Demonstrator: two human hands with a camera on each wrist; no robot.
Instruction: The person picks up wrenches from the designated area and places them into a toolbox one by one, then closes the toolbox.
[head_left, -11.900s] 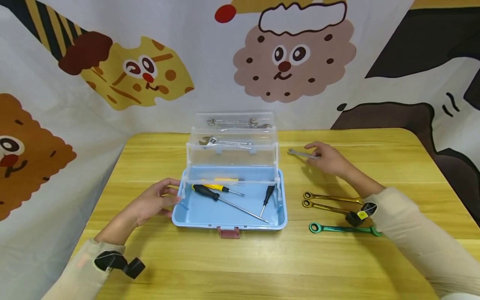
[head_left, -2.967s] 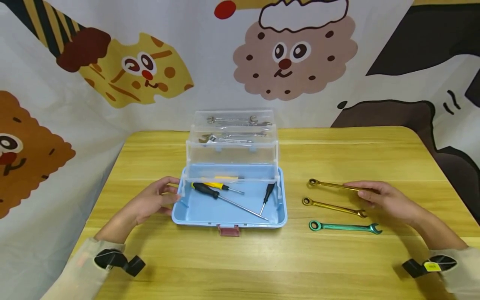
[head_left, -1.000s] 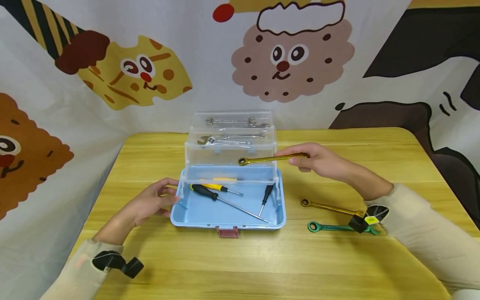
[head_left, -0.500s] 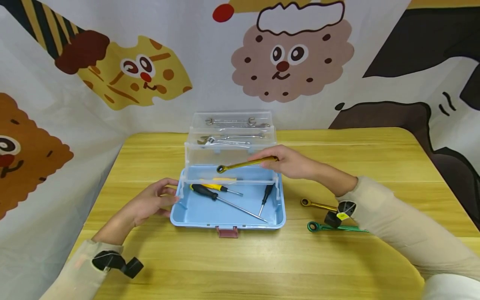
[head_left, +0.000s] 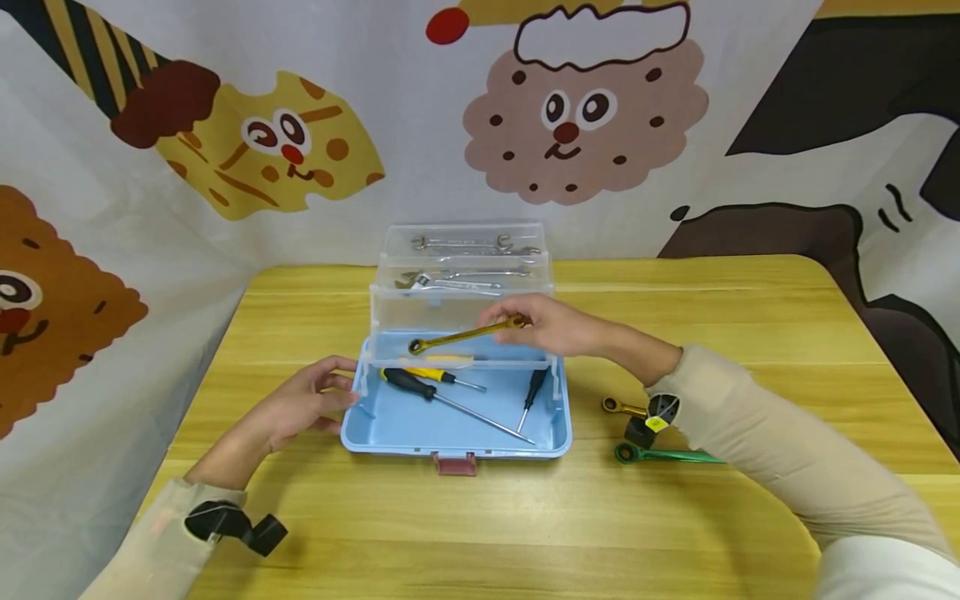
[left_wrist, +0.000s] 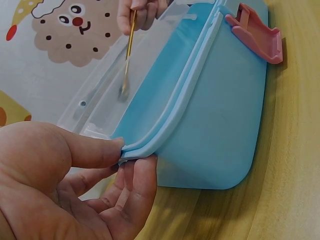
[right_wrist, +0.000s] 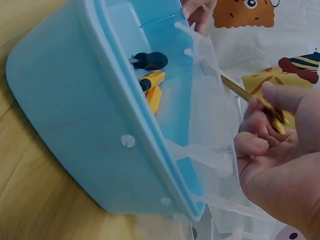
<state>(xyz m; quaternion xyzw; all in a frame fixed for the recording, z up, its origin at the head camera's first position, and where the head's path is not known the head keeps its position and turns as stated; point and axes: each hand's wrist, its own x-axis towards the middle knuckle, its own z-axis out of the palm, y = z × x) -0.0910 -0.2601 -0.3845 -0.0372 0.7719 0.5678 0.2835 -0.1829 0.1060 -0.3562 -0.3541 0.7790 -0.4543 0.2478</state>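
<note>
Pinching a gold wrench (head_left: pixel 465 335) over the blue toolbox (head_left: pixel 457 433), the right hand (head_left: pixel 551 325) works while the left hand (head_left: pixel 300 408) grips its rim

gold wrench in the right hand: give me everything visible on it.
The slim gold metal ratchet wrench looks shiny, with a ring head at its low left end. It hangs in the air, tilted, over the clear plastic lower tray of the blue toolbox. The right hand pinches its far end; nothing else touches it.

glossy gold metal wrench (head_left: pixel 459 336), blue plastic toolbox (head_left: pixel 457 425)
</note>
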